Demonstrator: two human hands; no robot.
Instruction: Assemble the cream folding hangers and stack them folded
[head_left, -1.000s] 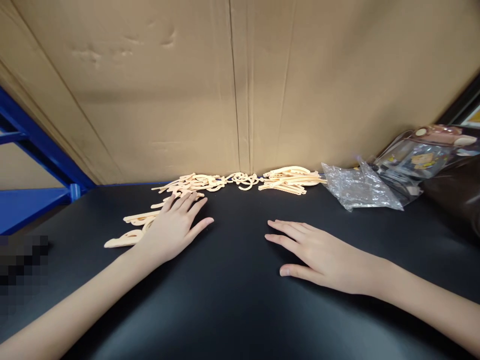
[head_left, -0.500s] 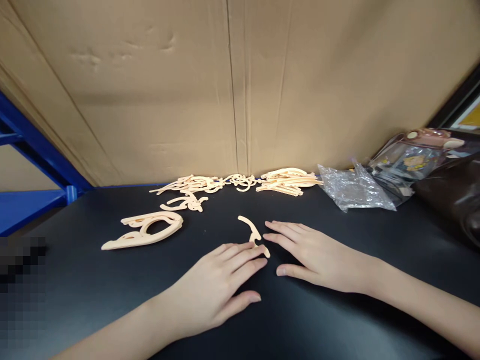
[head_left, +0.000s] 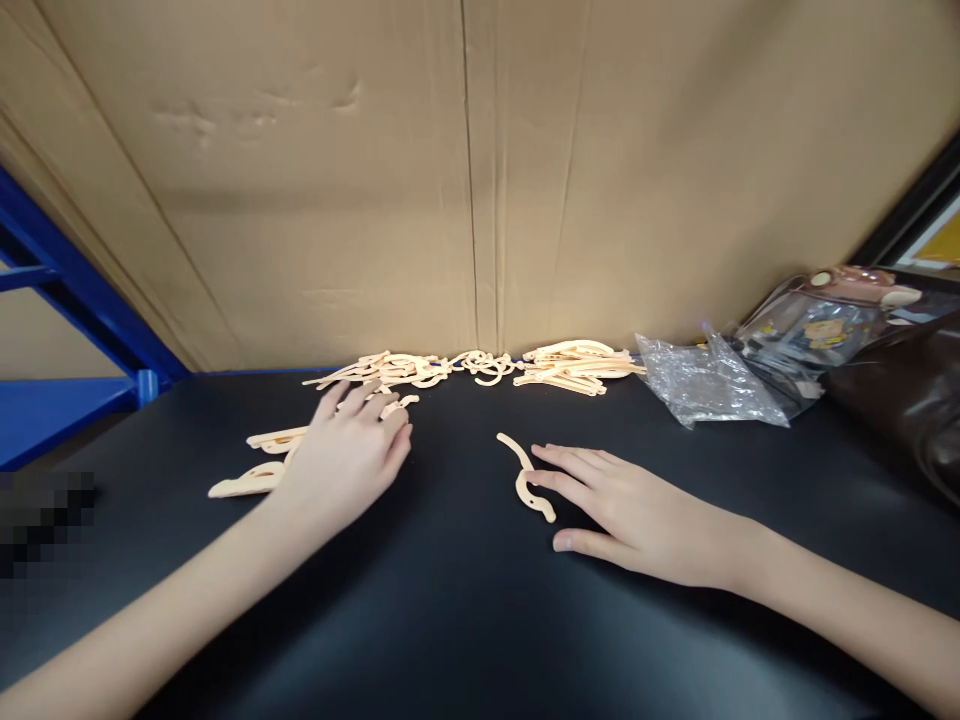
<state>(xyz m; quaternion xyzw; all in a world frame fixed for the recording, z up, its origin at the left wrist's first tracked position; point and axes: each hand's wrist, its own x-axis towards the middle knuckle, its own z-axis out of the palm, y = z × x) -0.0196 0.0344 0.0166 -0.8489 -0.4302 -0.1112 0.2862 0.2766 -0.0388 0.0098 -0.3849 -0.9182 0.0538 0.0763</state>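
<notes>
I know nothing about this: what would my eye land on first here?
Two bare hands lie on the black table: the left hand rests on pale flat cut-outs at the left, the right hand has its fingertips at a single curved piece in the middle. More pale pieces are strewn along the cardboard wall behind, beside a crumpled clear bag on the right.

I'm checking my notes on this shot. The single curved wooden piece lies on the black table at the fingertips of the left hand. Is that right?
Not quite. The curved wooden piece does lie on the black table, but at the fingertips of the right hand, not the left. The left hand lies apart from it, over the flat wooden pieces farther left. The head view shows this.
</notes>
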